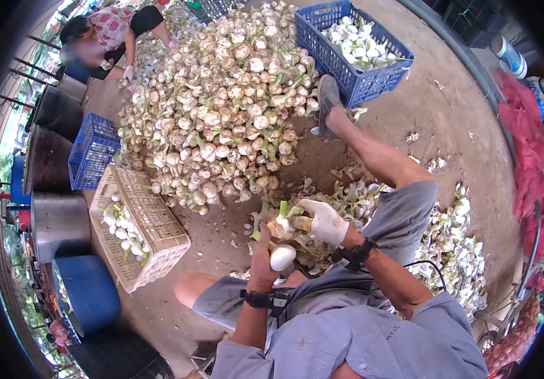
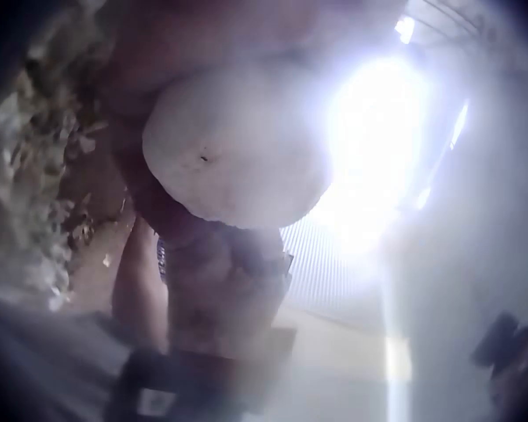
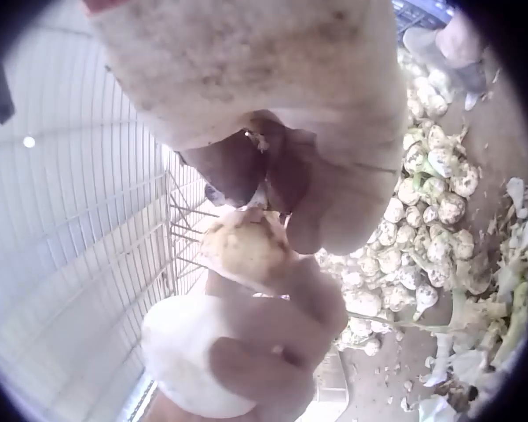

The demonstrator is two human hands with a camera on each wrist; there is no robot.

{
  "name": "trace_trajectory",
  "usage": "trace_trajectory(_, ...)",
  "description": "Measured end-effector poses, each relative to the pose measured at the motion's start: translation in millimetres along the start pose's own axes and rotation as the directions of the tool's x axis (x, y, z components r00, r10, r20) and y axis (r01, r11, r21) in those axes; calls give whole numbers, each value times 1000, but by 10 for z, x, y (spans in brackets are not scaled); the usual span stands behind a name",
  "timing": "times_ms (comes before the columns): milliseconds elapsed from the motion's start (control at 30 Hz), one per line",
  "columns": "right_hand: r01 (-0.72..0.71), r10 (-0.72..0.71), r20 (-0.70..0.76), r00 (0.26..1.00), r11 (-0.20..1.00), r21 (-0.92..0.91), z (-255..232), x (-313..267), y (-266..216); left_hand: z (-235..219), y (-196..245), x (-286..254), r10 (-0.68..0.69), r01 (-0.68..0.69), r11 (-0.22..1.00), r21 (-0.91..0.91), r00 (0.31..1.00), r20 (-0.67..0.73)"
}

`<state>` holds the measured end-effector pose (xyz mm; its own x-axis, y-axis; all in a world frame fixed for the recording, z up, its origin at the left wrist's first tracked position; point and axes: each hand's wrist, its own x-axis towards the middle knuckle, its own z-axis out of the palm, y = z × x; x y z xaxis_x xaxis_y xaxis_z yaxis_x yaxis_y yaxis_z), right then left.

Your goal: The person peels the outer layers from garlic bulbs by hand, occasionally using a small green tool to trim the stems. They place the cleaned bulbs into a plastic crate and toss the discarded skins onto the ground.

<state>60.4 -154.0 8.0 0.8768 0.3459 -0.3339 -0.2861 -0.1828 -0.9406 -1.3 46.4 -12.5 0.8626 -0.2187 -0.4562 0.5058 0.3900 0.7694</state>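
Observation:
In the head view my bare left hand [image 1: 261, 264] grips a smooth white garlic bulb [image 1: 283, 258]. Just above it, between both hands, sits a second garlic bulb with brownish skin [image 1: 281, 228] and a green stem. My right hand [image 1: 324, 222], in a white glove, pinches at this brownish bulb with curled fingers. Up close in the left wrist view, the white bulb [image 2: 238, 154] fills the hand. The right wrist view shows the dirty glove [image 3: 264, 79] over the brownish bulb [image 3: 246, 249], with the white bulb [image 3: 189, 356] below; shadow hides detail at the fingertips.
A large heap of unpeeled bulbs [image 1: 221, 114] lies ahead. Peeled bulbs fill part of a blue crate [image 1: 373, 82] and a cream crate [image 1: 171, 243]. Peelings [image 1: 455, 252] cover the floor beside my leg. Another person [image 1: 111, 38] crouches at the far left, near drums [image 1: 64, 221].

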Motion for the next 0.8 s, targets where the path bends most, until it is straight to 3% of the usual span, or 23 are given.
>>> trace_trajectory(33, -53, 53, -2, 999, 999, 1, -8, -17, -19, 2, -34, -24, 216, -183, 863, 471, 976, -16)
trace_trajectory(67, -50, 50, -3, 999, 999, -2, 2, -20, -11, 69, -15, -16, 220, -188, 863, 470, 975, -14)
trace_trajectory(133, 53, -52, 22, 998, 995, -86, 82, -27, 98, 216, 8, -25, 309, -305, 951, 51, 934, -181)
trace_trajectory(167, 219, -241, -53, 969, 941, -259, 146, -29, 144, 247, 25, -51, 333, -328, 943, 61, 923, -194)
trace_trajectory(200, 224, -244, -48, 969, 940, -258, 123, -21, 187, 227, 44, -65, 338, -332, 941, 63, 920, -198)
trace_trajectory(267, 58, -118, -71, 991, 826, -560, 32, -47, 224, 161, 108, -115, 136, -208, 949, -238, 948, -287)
trace_trajectory(333, -24, 95, 42, 995, 601, -799, -143, -5, 400, 156, 204, -146, 156, -227, 943, -243, 947, -280)
trace_trajectory(400, 92, -120, 1, 993, 754, -651, -133, -109, 297, 121, 221, -177, 157, -201, 946, -253, 970, -184)
trace_trajectory(433, 84, -112, -2, 994, 756, -650, -120, -163, 200, 84, 159, -164, 149, -193, 952, -237, 970, -190)
trace_trajectory(500, 212, -209, 37, 977, 965, -153, -48, -157, -244, 103, 92, -133, 156, -193, 962, -193, 969, -189)
trace_trajectory(533, 211, -209, 32, 977, 965, -153, -24, -123, -310, 122, 75, -129, 170, -200, 969, -148, 966, -195)
trace_trajectory(600, 396, -379, 117, 918, 855, -335, 20, -79, -384, 165, 65, -130, 191, -215, 971, -104, 961, -201)
trace_trajectory(633, 440, -429, 105, 897, 847, -299, 28, -61, -341, 174, 70, -134, 215, -233, 970, -64, 953, -211)
trace_trajectory(800, 425, -427, 47, 903, 871, -246, 57, -152, -236, 238, 166, -253, 103, -129, 978, -163, 982, -159)
